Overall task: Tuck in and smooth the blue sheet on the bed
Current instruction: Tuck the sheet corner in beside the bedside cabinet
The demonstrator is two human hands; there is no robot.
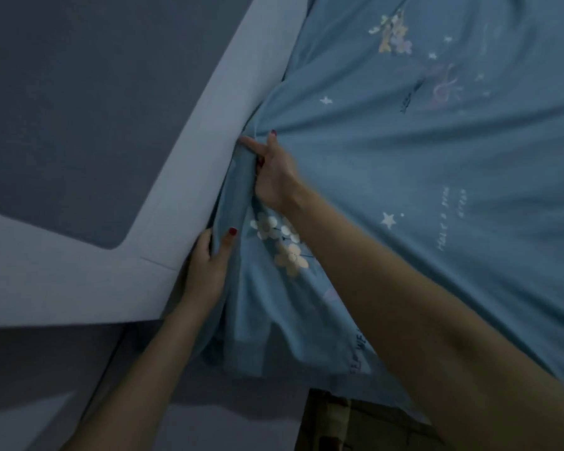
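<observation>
The blue sheet (420, 164), printed with stars and pale flowers, covers the bed across the right of the head view. Its edge is bunched into folds along the padded light-grey headboard (189, 177). My right hand (272, 172) grips a gathered fold where sheet meets headboard, index finger pointing into the gap. Lower down, my left hand (209, 258) pinches the sheet's edge between thumb and fingers against the headboard. Creases fan out from my right hand across the sheet.
The headboard runs diagonally from top centre to lower left, with darker grey panels (79, 125) beside it. A loose flap of sheet (274, 346) hangs at the bed's corner. Below it a brown surface (355, 424) shows at the bottom.
</observation>
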